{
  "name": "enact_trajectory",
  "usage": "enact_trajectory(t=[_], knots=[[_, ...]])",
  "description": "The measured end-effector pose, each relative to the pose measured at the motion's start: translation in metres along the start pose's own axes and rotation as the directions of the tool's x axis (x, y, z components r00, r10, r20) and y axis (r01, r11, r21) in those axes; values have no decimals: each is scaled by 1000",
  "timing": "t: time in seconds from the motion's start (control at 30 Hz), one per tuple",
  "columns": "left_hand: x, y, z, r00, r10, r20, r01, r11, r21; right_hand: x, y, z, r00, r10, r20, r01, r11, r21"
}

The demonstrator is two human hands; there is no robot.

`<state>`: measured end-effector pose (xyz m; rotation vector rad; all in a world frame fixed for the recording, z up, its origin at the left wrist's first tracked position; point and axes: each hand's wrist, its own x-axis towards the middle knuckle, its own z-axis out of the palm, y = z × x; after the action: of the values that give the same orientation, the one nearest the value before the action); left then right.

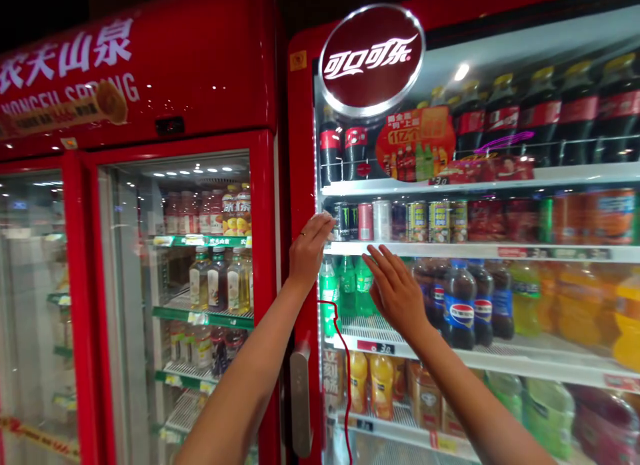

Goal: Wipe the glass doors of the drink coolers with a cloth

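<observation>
The black Monster can (342, 222) stands just beyond the open, empty fingers of the left hand (307, 248), the right hand (395, 292) also spread and holding nothing; a clumsy brush could tip it off the shelf (450, 250).

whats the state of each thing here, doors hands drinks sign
left hand, raised and open, fingers by the can shelf, ring on one finger
right hand, raised and open, fingers spread
coca-cola cooler door, appears shut
door handle, upright, not held
monster can, upright on shelf
pepsi bottles, upright, capped, full
coca-cola sign, lit
nongfu spring cooler door, appears shut
</observation>
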<state>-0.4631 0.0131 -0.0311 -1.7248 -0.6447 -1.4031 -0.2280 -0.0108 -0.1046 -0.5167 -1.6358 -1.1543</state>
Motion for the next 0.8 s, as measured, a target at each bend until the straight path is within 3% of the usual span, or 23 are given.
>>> enact_trajectory(t=[0.13,0.23,0.43,0.63,0.8], knots=[[24,-25,-8,999,-17,-32,17,1000,-1,22,-14,8,1000,4,-9,-4,998,60],[23,-36,-14,990,-91,-111,92,996,8,34,-26,17,998,64,-14,-62,992,107],[-9,-23,-23,996,-83,34,84,996,-23,63,-49,40,978,210,-4,-201,943,266],[-5,-20,-31,974,-187,126,192,981,-29,106,-66,57,956,273,111,-294,856,425],[-4,-26,-34,974,-194,114,205,975,-88,130,-64,65,962,222,160,-267,888,373]])
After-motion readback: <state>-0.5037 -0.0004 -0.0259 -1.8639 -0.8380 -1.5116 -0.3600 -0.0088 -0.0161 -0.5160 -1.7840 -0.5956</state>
